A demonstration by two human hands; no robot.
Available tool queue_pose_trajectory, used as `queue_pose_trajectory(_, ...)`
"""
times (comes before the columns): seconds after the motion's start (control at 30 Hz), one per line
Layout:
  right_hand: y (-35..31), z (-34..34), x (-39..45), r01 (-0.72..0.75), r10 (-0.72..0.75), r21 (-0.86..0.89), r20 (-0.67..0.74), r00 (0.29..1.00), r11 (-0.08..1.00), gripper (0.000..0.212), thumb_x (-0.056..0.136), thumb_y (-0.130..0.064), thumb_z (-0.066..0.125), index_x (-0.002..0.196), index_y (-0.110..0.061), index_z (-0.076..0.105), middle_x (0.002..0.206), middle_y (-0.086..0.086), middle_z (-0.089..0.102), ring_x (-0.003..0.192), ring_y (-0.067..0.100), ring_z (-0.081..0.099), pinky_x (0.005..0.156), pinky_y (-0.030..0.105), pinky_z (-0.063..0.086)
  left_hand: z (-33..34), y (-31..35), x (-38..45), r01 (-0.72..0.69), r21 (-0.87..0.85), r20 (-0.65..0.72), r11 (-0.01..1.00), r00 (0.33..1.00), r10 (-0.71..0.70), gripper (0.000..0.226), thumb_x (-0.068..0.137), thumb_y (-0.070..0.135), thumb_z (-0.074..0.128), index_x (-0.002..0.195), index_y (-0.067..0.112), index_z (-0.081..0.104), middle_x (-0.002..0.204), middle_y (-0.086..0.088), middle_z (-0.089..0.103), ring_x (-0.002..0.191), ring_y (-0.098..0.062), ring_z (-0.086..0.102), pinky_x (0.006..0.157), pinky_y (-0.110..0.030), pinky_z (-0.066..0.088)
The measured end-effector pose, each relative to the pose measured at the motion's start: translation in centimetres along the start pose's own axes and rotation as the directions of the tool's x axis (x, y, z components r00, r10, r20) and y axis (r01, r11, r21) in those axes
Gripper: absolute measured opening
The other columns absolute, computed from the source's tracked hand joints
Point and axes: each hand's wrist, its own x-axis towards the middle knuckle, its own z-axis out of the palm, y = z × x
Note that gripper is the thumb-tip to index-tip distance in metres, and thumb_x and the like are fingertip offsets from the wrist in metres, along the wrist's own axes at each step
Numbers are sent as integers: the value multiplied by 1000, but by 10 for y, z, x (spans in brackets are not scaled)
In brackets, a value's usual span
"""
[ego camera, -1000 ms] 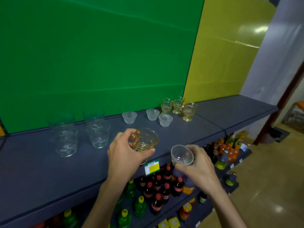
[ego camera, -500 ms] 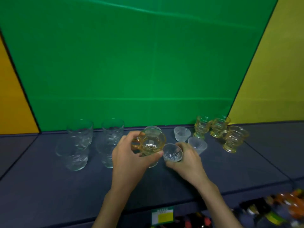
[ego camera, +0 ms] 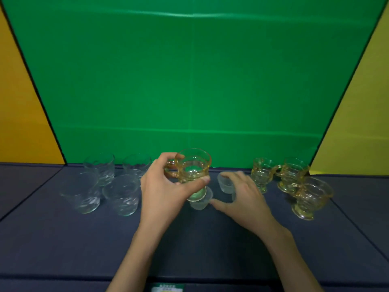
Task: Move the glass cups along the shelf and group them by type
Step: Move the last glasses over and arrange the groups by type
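Observation:
My left hand grips an amber handled glass cup and holds it just above the dark blue shelf. Directly under it a small clear ribbed cup stands on the shelf. My right hand hovers beside that cup with fingers spread and nothing in it; the thumb tip is close to the cup. A second small clear cup shows behind its fingers. Three more amber cups stand to the right. Several tall clear tumblers stand to the left.
A green backdrop rises right behind the shelf, with yellow panels on either side. A price tag hangs on the shelf's front edge. Bare shelf surface lies in front of the cups, and at the far left and right.
My right hand has set the small clear cup down on the shelf and opened. My left hand has carried the amber cup further back, above that cup. The camera now faces the shelf squarely.

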Motion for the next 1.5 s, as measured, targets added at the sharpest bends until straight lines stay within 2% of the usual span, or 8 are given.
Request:
queue_pose_trajectory(0.33,103,-114,-30,-7,-40,-254,-180,983,967,51,87,-48,65,132,-27,55,126,-6,55,120,17,47,100,36,39,133,54,-13,-35,79,157,996,987,22,66,46,62,87,99,37,58,95,10,65,89,-12,61,79,-34,52)
queue_pose_trajectory(0.57,153,-147,-49,-55,9,-204,-218,976,977,46,86,-44,68,129,-29,58,120,-10,54,116,12,47,98,35,39,193,51,-32,-54,181,239,982,971,9,64,53,58,89,107,37,60,101,12,62,90,-5,56,68,-10,35)
queue_pose_trajectory(0.77,167,-146,-50,-46,15,-170,-182,983,984,47,88,-44,66,131,-29,56,124,-10,53,118,12,45,98,33,34,209,40,-38,-73,337,211,939,977,0,71,51,65,85,110,35,60,103,11,62,104,-15,56,88,-37,47)
queue_pose_trajectory(0.97,172,-141,-48,-38,15,-153,-146,989,988,49,90,-44,64,135,-29,52,129,-9,52,123,12,44,102,34,34,214,32,-43,-139,523,239,841,971,12,74,52,73,76,114,34,61,109,11,66,110,-19,54,95,-40,43)
queue_pose_trajectory(1.23,194,-125,-45,-122,137,133,-115,984,984,95,72,-56,80,149,-27,34,137,-10,50,125,12,49,103,37,43,222,35,-57,-221,644,247,732,966,75,79,57,80,65,118,29,61,107,7,70,113,-21,53,99,-37,33)
queue_pose_trajectory(1.33,199,-118,-43,-191,217,244,-81,973,951,108,65,-57,85,151,-23,29,127,-12,54,117,12,53,101,37,46,222,38,-63,-215,648,243,730,968,69,79,60,79,66,120,29,60,107,4,71,112,-23,53,96,-38,36)
queue_pose_trajectory(1.4,201,-112,-43,-218,247,309,-58,967,926,104,62,-56,87,147,-24,35,118,-14,57,110,10,57,98,37,49,221,39,-69,-219,635,235,741,968,84,78,61,78,67,119,28,61,105,3,72,109,-24,54,93,-37,38)
queue_pose_trajectory(1.5,206,-105,-46,-224,268,380,-65,961,897,71,63,-49,89,120,-28,54,104,-17,67,96,5,66,89,37,57,219,37,-79,-208,614,222,761,971,87,79,60,79,68,119,27,61,106,6,72,110,-22,54,93,-36,39)
